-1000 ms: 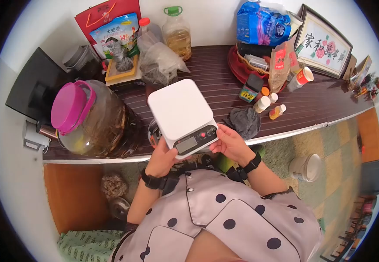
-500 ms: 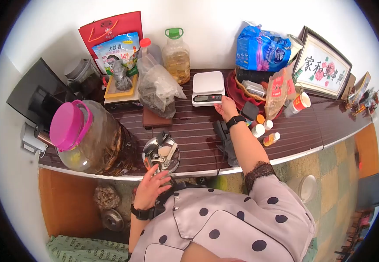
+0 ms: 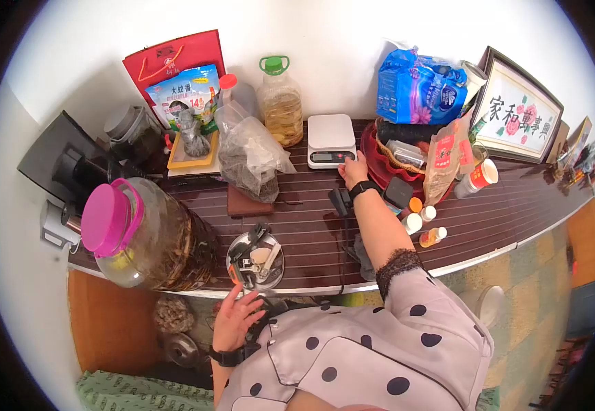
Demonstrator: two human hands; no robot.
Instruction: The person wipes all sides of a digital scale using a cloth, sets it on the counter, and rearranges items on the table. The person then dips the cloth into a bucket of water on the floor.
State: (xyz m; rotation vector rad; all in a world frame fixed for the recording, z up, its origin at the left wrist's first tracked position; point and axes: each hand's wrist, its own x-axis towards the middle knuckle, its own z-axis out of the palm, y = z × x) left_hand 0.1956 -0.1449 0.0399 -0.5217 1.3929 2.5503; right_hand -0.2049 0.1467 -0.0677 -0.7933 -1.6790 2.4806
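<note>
A white kitchen scale point(image 3: 332, 131) stands on the dark striped counter, with a dark display and button panel along its front. My right hand point(image 3: 353, 171), fingers curled, touches the right end of that panel with a fingertip. It lifts nothing, and its lower fingers are partly hidden. My left hand point(image 3: 237, 316) is open at the counter's front edge, fingers spread and holding nothing. Just beyond its fingertips lies a round metal tray point(image 3: 279, 275) with keys and small items in it. Beside my right forearm lies a black cable with a plug-like block point(image 3: 341, 202).
At left stands a big jar with a pink lid point(image 3: 109, 216). A plastic bag point(image 3: 249, 154) and a green-capped jug point(image 3: 282, 103) are left of the scale. On the right are a red basket point(image 3: 373, 159), small bottles point(image 3: 432, 237), a blue tissue pack point(image 3: 417, 89) and a framed picture point(image 3: 520, 109).
The view has shifted slightly, so the counter sits a little lower in it. My right hand stays at the scale's panel, and my left hand remains open near the tray.
</note>
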